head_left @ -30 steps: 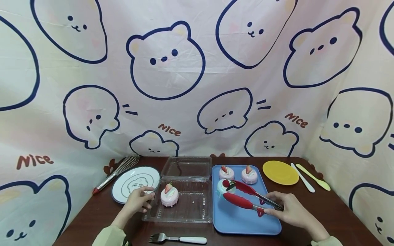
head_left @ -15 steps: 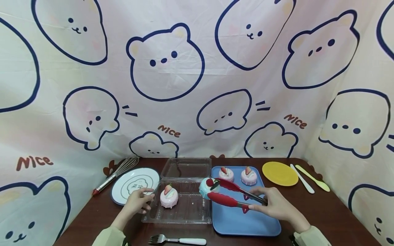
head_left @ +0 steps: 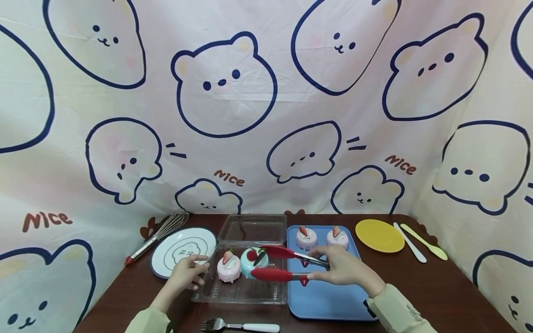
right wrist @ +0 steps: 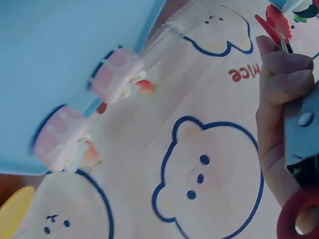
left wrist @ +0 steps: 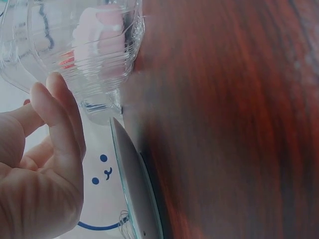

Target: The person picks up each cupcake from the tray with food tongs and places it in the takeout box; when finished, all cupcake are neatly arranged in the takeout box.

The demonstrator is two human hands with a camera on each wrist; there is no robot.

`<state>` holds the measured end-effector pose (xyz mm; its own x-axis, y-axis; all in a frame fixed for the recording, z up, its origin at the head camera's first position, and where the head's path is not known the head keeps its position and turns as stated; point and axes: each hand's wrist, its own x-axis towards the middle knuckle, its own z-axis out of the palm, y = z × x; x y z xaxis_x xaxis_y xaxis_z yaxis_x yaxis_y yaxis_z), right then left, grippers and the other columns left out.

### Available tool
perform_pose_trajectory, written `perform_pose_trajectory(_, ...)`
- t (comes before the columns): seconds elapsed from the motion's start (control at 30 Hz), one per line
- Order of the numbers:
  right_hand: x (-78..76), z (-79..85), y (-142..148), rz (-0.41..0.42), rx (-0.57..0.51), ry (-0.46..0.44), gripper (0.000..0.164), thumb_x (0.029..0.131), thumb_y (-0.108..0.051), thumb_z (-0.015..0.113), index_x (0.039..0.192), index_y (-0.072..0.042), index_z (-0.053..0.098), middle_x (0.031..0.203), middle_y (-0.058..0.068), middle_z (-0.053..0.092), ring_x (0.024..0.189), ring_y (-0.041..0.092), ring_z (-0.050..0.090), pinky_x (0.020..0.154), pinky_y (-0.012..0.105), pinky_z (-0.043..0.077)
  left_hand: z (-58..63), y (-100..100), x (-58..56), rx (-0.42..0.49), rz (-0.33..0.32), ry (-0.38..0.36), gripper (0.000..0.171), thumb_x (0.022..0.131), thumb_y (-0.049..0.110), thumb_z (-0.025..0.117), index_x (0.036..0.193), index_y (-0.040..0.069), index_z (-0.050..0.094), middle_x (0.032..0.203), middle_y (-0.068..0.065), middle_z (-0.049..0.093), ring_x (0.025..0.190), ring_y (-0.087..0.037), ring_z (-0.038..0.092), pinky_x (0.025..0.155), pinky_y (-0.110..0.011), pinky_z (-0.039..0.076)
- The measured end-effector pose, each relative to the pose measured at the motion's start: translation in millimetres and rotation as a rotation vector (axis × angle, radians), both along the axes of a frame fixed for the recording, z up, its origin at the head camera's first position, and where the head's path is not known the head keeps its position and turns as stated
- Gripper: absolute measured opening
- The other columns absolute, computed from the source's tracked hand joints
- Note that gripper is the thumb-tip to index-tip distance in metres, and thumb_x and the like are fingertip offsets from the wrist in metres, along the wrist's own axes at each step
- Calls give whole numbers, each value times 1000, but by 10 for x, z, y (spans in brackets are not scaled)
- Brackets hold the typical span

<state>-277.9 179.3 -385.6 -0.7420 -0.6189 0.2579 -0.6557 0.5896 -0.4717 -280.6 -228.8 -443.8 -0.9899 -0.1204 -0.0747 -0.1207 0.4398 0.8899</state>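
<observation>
My right hand grips metal tongs with red tips. Between the tips is a light-blue toy cake topped with a red berry, over the clear plastic container. The blue cake is right beside a pink strawberry cake in that container. At the container's left edge, my left hand has loosely bent fingers; in the left wrist view the fingertips are right by the clear wall. The right wrist view shows the tongs' red tips at its upper right, with part of the blue cake.
A blue tray bears two pink cakes at its back. The container's lid stands open behind. A white plate and a whisk lie left, a fork in front. Far right are a yellow plate, a white knife and a yellow-green spoon.
The right hand has moved left, carrying the blue cake in the tongs from over the blue tray to over the clear container, beside the pink cake. The left hand has stayed in place.
</observation>
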Motion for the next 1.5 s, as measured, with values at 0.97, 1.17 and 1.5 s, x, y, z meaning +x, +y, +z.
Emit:
perform_pose_trajectory(0.97, -238, 101, -657, 146, 235, -9, 51, 77, -51, 64, 104, -8, 65, 92, -1, 67, 75, 7, 57, 68, 23, 48, -40, -3, -7, 5, 0, 13, 32, 86, 11, 58, 116, -1, 56, 78, -9, 65, 49, -17, 58, 42, -31, 48)
perform_pose_trajectory(1.17, -235, 126, -649, 146, 241, -24, 52, 76, -51, 65, 104, -8, 66, 91, -1, 66, 75, 7, 55, 65, 22, 46, -44, -8, -15, -18, -3, 34, 32, 86, 10, 59, 115, -1, 57, 73, -6, 62, 48, -17, 58, 41, -31, 48)
perform_pose_trajectory(1.5, -233, 124, -666, 140, 281, -21, 51, 75, -51, 65, 104, -9, 65, 81, -5, 62, 69, 5, 51, 63, 23, 46, -26, -18, 15, -17, -6, 49, 32, 86, 12, 60, 116, -1, 56, 74, -6, 62, 49, -17, 57, 42, -31, 48)
